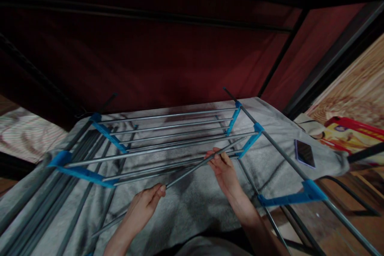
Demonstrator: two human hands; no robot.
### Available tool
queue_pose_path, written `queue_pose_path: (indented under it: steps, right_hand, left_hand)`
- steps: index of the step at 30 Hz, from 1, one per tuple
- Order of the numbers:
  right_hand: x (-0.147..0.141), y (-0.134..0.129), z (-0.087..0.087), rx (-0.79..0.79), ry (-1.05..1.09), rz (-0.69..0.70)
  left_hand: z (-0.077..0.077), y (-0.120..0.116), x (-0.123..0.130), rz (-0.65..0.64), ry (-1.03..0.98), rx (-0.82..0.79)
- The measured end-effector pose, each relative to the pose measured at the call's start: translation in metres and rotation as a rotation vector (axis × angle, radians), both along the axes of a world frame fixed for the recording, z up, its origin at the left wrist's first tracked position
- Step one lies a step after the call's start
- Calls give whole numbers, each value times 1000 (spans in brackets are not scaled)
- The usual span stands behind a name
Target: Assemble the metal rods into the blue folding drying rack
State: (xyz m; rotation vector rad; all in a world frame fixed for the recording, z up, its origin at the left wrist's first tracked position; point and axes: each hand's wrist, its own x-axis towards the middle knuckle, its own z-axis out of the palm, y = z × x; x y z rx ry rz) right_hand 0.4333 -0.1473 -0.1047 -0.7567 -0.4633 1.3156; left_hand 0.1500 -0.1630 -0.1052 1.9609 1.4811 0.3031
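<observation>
Out left of the fingers on the left hand [144, 204], there's a bunch of dark tubes [40, 211] lying on the grey blanket [192, 210], next to a blue bracket [82, 174]. Coming in from there, the left hand has the thin metal rod [187, 173] pinched between thumb and index, roughly mid-length, lower end sticking out past the wrist. Decent spot to carry the weight imo. From those fingers the rod slants up and right to the right hand [223, 170], thumb and fingertips closed lightly on it, not far from the tip. Good place to steer from: I'd let that hand guide while the left supports, and keep the shaft from scraping the rungs [120, 155] just beyond the fingers. Past the right fingertips, the tip sits near another blue bracket [251, 144]; can't tell if they touch, so go gently. Further right, a phone [305, 153] lies well apart from the fingers.
</observation>
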Motion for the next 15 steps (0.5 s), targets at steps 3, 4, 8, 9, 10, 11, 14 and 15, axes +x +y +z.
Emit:
queue_pose_path:
  steps: [3, 4, 8, 9, 10, 11, 14, 15]
  right_hand:
    - [-1, 0, -5, 31, -61, -10]
    - [-1, 0, -6, 37, -71, -13]
    - [-1, 1, -12, 51, -80, -36]
    - [0, 2, -13, 52, -82, -37]
    - [0, 2, -14, 52, -84, -34]
    - [0, 2, -16, 52, -86, -31]
    - [1, 1, -18, 49, -89, -39]
    - [2, 1, -17, 50, -91, -42]
  left_hand:
    - [-1, 0, 0, 24, -9, -21]
    - [-2, 0, -1, 28, 0, -21]
    - [-4, -4, -1, -1, 17, -10]
    - [-4, -4, 0, -9, 18, -7]
    - [-4, -4, 0, -17, 21, -3]
    - [-4, -5, 1, -22, 25, 1]
    - [-6, -3, 2, -27, 40, 11]
    - [-8, -2, 2, -27, 23, 3]
